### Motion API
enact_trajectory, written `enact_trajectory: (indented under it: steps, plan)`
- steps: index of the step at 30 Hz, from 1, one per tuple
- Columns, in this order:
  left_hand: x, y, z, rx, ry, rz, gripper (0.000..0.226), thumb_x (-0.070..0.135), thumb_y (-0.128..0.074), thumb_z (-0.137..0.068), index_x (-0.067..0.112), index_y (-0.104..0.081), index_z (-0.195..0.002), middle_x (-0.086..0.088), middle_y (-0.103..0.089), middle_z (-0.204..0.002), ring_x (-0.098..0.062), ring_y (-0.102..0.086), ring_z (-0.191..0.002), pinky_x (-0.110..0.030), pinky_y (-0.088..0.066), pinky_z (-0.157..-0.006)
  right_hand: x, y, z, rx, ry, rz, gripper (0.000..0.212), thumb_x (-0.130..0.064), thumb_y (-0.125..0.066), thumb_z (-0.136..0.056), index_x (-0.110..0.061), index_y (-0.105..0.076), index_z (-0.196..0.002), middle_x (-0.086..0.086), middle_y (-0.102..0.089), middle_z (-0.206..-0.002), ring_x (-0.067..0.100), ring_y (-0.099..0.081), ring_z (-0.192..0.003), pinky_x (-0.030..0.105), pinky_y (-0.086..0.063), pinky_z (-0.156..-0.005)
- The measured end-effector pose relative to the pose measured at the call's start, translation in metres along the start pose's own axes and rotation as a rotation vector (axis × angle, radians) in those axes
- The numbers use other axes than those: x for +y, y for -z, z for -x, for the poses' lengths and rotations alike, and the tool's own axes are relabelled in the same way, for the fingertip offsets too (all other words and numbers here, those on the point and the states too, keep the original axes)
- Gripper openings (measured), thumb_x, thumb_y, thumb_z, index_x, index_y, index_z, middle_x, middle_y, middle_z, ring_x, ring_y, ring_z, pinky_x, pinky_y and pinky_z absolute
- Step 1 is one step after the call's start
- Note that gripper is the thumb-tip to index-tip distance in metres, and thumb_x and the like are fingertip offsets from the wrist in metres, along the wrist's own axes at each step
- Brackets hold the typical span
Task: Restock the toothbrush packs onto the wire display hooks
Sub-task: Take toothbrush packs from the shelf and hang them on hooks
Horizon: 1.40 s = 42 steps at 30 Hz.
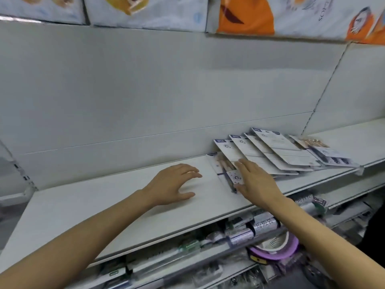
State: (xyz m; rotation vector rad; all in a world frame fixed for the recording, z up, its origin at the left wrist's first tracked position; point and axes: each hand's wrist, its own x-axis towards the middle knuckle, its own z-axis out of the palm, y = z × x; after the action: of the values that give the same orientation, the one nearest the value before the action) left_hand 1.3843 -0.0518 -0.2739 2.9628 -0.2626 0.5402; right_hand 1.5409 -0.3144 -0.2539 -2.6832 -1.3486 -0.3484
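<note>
While toothbrush packs (pixel 270 153) lie fanned on shelf (pixel 104 205) at 2 o'clock — nearest pack (pixel 226 170) under R hand (pixel 257 182), fingers flat, gripping nothing. L hand (pixel 173 184) relaxed, empty, at 9 o'clock of it. Should pinch one pack by hang-hole end — no hooks in view.

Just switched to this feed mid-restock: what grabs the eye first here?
Two bare forearms reach over a white shelf: the left hand hovers open at its middle, the right hand lies on a toothbrush pack. Right of it, a fanned row of packs lies overlapping. No hooks show.
</note>
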Motion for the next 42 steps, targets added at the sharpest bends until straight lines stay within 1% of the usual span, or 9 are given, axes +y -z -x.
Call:
enact_trajectory:
  steps: [9, 13, 18, 22, 27, 31, 35, 39, 42]
  plan:
    - [0.061, -0.071, -0.106, -0.112, 0.081, 0.050, 0.068, 0.061, -0.049, -0.090, 0.032, -0.035, -0.151, 0.012, -0.031, -0.159, -0.008, -0.028, -0.145, -0.029, -0.030, -0.117, 0.059, -0.034, -0.020, 0.099, 0.180, 0.137, 0.072, 0.002, -0.086, -0.040, 0.001, -0.070, -0.111, 0.020, -0.069, -0.122, 0.039, -0.068, -0.110, 0.042, -0.059, -0.084]
    - [0.074, -0.080, -0.120, -0.136, 0.092, 0.106, 0.079, 0.072, -0.045, -0.089, 0.035, -0.023, -0.155, 0.016, -0.021, -0.162, -0.007, -0.021, -0.147, -0.026, -0.028, -0.118, 0.073, -0.033, -0.027, 0.167, 0.248, 0.219, 0.055, -0.003, -0.081, -0.047, 0.000, -0.073, -0.101, 0.014, -0.074, -0.108, 0.036, -0.069, -0.103, 0.038, -0.058, -0.080]
    - [0.077, -0.083, -0.120, -0.134, 0.150, 0.065, 0.079, 0.080, -0.049, -0.080, 0.035, -0.040, -0.144, 0.014, -0.043, -0.146, -0.011, -0.042, -0.131, -0.033, -0.044, -0.104, 0.069, -0.034, -0.038, 0.237, 0.333, 0.327, 0.033, -0.006, -0.070, -0.056, 0.003, -0.071, -0.087, 0.017, -0.072, -0.085, 0.037, -0.062, -0.111, 0.043, -0.034, -0.107]
    - [0.075, -0.073, -0.097, -0.125, 0.190, 0.040, 0.077, 0.081, -0.051, -0.077, 0.034, -0.045, -0.137, 0.013, -0.049, -0.136, -0.013, -0.047, -0.120, -0.033, -0.047, -0.097, 0.038, -0.018, -0.042, 0.257, 0.334, 0.258, 0.026, -0.007, -0.075, -0.054, -0.001, -0.068, -0.078, 0.013, -0.070, -0.074, 0.036, -0.065, -0.098, 0.042, -0.039, -0.100]
    - [0.051, -0.047, -0.034, -0.194, 0.269, 0.045, 0.081, 0.074, -0.054, -0.079, 0.037, -0.034, -0.148, 0.015, -0.037, -0.151, -0.008, -0.034, -0.137, -0.028, -0.036, -0.110, -0.020, 0.012, -0.045, 0.185, 0.247, -0.002, 0.021, -0.020, -0.072, -0.078, -0.011, -0.064, -0.095, 0.008, -0.071, -0.079, 0.035, -0.066, -0.074, 0.035, -0.046, -0.058]
    - [0.031, -0.014, 0.030, -0.223, 0.361, 0.048, 0.075, 0.074, -0.051, -0.084, 0.039, -0.034, -0.148, 0.018, -0.035, -0.151, -0.006, -0.034, -0.136, -0.028, -0.035, -0.110, -0.057, 0.038, -0.041, 0.188, 0.135, -0.459, 0.029, -0.025, -0.059, -0.093, -0.022, -0.060, -0.122, 0.007, -0.071, -0.082, 0.034, -0.066, -0.078, 0.038, -0.051, -0.065]
    - [0.016, 0.016, 0.097, -0.210, 0.546, 0.072, 0.067, 0.077, -0.040, -0.087, 0.043, -0.037, -0.145, 0.024, -0.036, -0.146, -0.002, -0.037, -0.133, -0.030, -0.041, -0.103, -0.094, 0.060, -0.039, 0.250, -0.018, -0.911, 0.027, -0.013, -0.065, -0.089, -0.022, -0.066, -0.115, -0.012, -0.067, -0.077, 0.013, -0.067, -0.074, 0.014, -0.045, -0.059]
    - [-0.001, 0.041, 0.153, -0.142, 0.666, 0.038, 0.070, 0.081, -0.037, -0.083, 0.036, -0.054, -0.133, 0.021, -0.051, -0.129, -0.002, -0.049, -0.115, -0.030, -0.047, -0.091, -0.133, 0.056, -0.039, 0.236, -0.158, -1.319, 0.042, -0.006, -0.070, -0.085, -0.033, -0.062, -0.117, -0.015, -0.070, -0.103, 0.005, -0.067, -0.094, 0.029, -0.054, -0.079]
    - [-0.011, 0.054, 0.190, -0.092, 0.719, 0.036, 0.049, 0.071, -0.045, -0.088, 0.035, -0.066, -0.115, 0.020, -0.057, -0.109, -0.001, -0.050, -0.098, -0.027, -0.046, -0.082, -0.160, 0.047, -0.036, 0.081, -0.225, -1.344, 0.065, -0.001, -0.073, -0.082, -0.032, -0.051, -0.134, -0.007, -0.063, -0.107, 0.009, -0.064, -0.090, 0.028, -0.052, -0.078]
